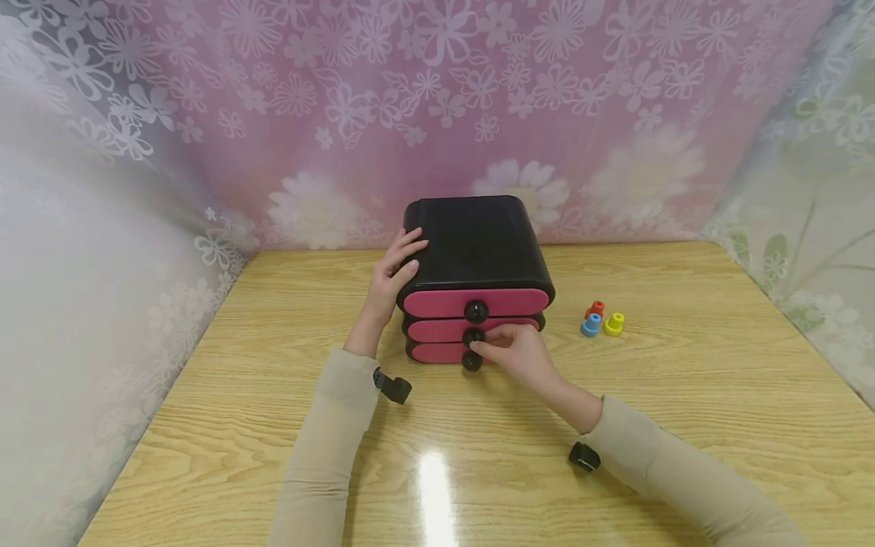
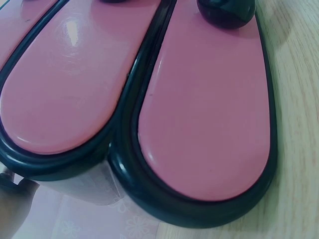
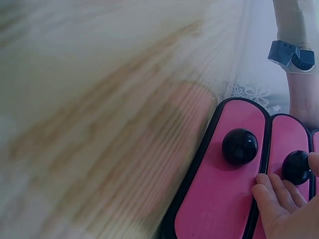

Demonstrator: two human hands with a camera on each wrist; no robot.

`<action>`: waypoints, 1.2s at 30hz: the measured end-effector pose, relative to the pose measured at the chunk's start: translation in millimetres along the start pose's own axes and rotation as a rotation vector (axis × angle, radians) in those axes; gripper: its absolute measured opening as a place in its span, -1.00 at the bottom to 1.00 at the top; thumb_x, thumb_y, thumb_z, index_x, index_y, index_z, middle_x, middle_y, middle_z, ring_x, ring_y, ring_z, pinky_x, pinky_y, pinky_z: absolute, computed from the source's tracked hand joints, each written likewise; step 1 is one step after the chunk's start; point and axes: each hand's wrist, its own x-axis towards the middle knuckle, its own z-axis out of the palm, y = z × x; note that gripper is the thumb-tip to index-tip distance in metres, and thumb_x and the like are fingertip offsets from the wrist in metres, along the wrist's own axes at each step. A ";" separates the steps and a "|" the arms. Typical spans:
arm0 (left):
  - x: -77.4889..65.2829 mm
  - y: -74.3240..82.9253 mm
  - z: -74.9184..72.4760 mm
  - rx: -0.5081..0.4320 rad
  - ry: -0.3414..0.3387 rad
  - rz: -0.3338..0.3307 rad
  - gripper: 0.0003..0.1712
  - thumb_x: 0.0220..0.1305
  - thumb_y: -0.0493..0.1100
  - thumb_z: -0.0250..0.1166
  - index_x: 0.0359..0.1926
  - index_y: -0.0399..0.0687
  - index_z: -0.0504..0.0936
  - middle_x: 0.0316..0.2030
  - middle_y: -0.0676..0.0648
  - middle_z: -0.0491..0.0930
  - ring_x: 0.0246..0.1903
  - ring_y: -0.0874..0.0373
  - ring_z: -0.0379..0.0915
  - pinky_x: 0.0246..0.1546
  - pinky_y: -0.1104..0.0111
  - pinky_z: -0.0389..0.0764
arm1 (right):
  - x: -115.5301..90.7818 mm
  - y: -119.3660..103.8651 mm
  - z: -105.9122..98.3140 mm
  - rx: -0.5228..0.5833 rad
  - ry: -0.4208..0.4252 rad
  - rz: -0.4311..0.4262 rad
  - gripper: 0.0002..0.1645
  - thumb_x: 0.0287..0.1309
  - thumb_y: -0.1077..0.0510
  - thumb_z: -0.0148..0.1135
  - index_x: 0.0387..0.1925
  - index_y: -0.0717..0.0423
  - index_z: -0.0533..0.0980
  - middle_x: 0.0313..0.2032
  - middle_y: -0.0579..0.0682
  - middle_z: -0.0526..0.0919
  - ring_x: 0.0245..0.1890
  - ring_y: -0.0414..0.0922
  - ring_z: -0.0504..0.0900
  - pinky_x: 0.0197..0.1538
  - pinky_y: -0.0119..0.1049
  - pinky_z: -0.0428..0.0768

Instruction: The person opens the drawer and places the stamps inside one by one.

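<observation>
A small black cabinet (image 1: 475, 239) with three stacked pink-fronted drawers stands on the table. Each drawer has a round black knob. My left hand (image 1: 395, 273) rests against the cabinet's upper left side, its fingers reaching onto the top edge. With thumb and fingers, my right hand (image 1: 522, 355) pinches the middle drawer's knob (image 3: 296, 168). The bottom drawer's knob (image 3: 239, 147) is just below that hand, untouched. In the left wrist view the bottom drawer front (image 2: 207, 114) fills much of the frame, and only a bit of my left hand (image 2: 15, 204) shows.
Red (image 1: 595, 309), blue (image 1: 591, 325) and yellow (image 1: 614, 324) small stepped plastic pieces stand together right of the cabinet on the wood-grain table (image 1: 260, 425). A flowered pink curtain (image 1: 437, 114) hangs behind the table.
</observation>
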 end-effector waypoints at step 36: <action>-0.3 8.6 1.9 0.012 -0.006 -0.024 -0.59 0.17 -0.46 -0.08 0.06 -0.57 0.32 0.22 -0.36 0.10 0.30 -0.13 -0.34 0.22 0.09 -0.16 | -2.6 13.9 -3.3 -0.105 -0.155 0.004 -0.72 -0.12 0.05 0.32 -0.50 0.23 0.64 -0.55 -0.04 0.64 -0.50 -0.24 0.55 -0.43 -0.36 0.46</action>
